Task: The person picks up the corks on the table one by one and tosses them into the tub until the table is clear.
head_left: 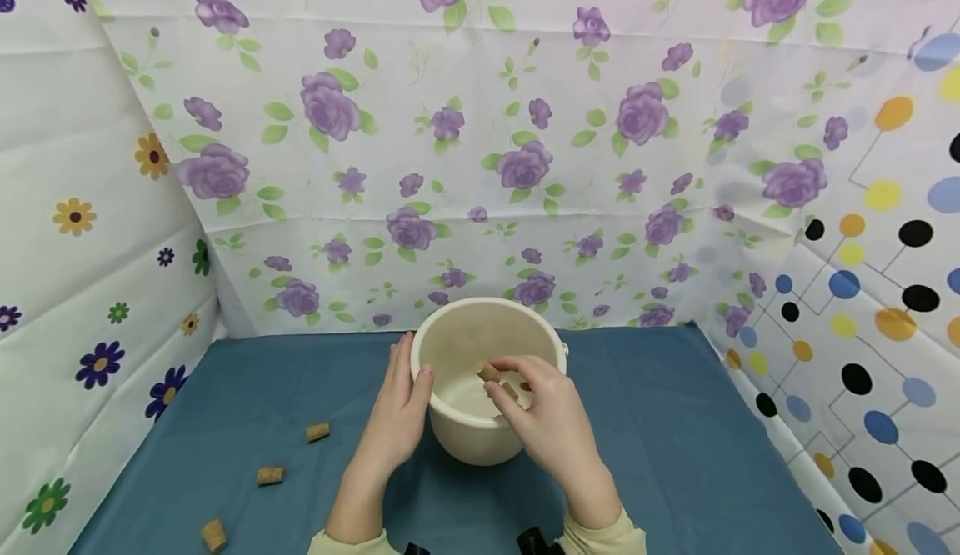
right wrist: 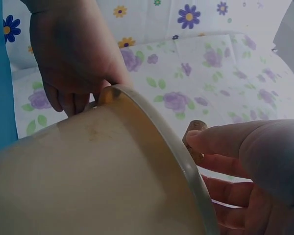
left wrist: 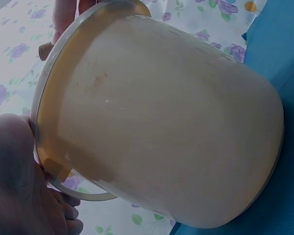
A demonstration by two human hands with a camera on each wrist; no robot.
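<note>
A cream plastic bucket (head_left: 474,447) stands upright on the blue cloth. My left hand (head_left: 397,409) lies against its left side with straight fingers, the thumb by the rim; in the right wrist view this hand (right wrist: 81,63) touches the far side. Over the bucket's mouth my right hand (head_left: 551,409) pinches a cork (head_left: 488,372) between thumb and forefinger. The right wrist view shows that cork (right wrist: 195,139) just above the rim. A second cork (head_left: 510,390) shows below the right fingers; whether it lies in the bucket or in the hand I cannot tell.
Three loose corks lie on the cloth to the left: a far one (head_left: 318,432), a middle one (head_left: 270,476) and a near one (head_left: 213,536). Patterned sheets hang behind and on both sides, such as the purple-flowered backdrop (head_left: 480,188).
</note>
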